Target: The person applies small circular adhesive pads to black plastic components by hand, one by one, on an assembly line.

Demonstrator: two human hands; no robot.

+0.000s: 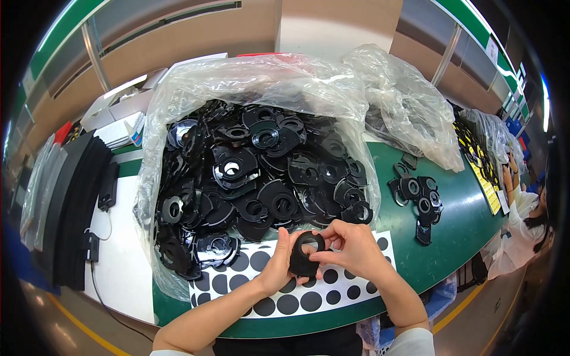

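In front of me both hands hold a black plastic part (301, 265) with a flat body and a round opening at its upper end. My left hand (274, 272) grips it along the left side, thumb upright beside it. The fingers of my right hand (355, 251) are closed at the right rim of the opening; whether they also pinch something small is hidden. Directly beneath lies a white sheet (321, 290) bearing rows of black round stickers (288, 304). Just beyond, a clear plastic bag (261, 77) lies open around a heap of similar black parts (277, 200).
A loose group of black parts (423, 205) sits on the green table (392, 255) at right, below another crumpled plastic bag (404, 98). Stacked black sheets (71, 207) and a cable (110, 308) are at left. Another person (522, 225) is at the far right, near yellow sheets (485, 187).
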